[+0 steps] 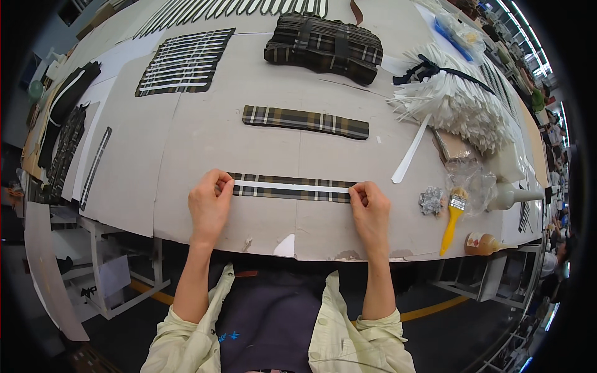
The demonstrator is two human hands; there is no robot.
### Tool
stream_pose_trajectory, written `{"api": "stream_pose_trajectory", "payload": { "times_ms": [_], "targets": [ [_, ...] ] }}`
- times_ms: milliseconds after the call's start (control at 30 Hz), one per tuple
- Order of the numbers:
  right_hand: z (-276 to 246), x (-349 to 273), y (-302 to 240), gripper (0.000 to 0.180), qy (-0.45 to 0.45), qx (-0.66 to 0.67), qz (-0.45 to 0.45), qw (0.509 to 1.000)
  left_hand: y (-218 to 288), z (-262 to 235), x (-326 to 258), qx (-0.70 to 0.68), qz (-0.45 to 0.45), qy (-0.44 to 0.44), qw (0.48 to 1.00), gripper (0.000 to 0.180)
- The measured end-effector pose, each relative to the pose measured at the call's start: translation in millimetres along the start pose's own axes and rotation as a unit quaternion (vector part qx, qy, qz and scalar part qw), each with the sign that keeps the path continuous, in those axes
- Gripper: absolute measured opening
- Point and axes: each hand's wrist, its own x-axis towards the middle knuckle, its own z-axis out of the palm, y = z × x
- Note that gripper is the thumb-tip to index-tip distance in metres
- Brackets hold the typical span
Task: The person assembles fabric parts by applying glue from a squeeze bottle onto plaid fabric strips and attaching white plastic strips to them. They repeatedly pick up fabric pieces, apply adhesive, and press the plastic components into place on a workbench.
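A dark plaid fabric strip (264,193) lies flat on the table near its front edge. Along its length runs a narrow white strip (292,186), straight and taut-looking. My left hand (210,205) pinches the white strip's left end between thumb and fingers. At the other end my right hand (371,214) pinches it the same way; the very ends are hidden under the fingertips. Farther back, a second plaid strip (305,121) rests with no white strip on it. A loose white strip (411,149) with a pointed end sticks out toward me from a bundle on the right.
At the back stands a tied stack of plaid pieces (323,46), beside a bundle of white strips (460,102). A yellow-handled brush (454,217), plastic bottle (510,196) and amber container (482,244) sit front right. Plaid pieces with white strips (186,61) lie back left.
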Motion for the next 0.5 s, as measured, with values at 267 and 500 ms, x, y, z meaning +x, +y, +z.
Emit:
{"api": "stream_pose_trajectory", "payload": {
  "times_ms": [267,500],
  "targets": [
    [-2.0,1.9,2.7,0.009,-0.023,-0.028,-0.009,0.999,1.8,-1.5,0.1,0.009,0.02,-0.005,1.0,0.005],
    [-12.1,-9.5,-14.0,0.023,0.108,-0.028,-0.024,0.993,0.2,-10.8,-12.7,-0.052,-0.011,0.034,0.998,0.013]
  ]
}}
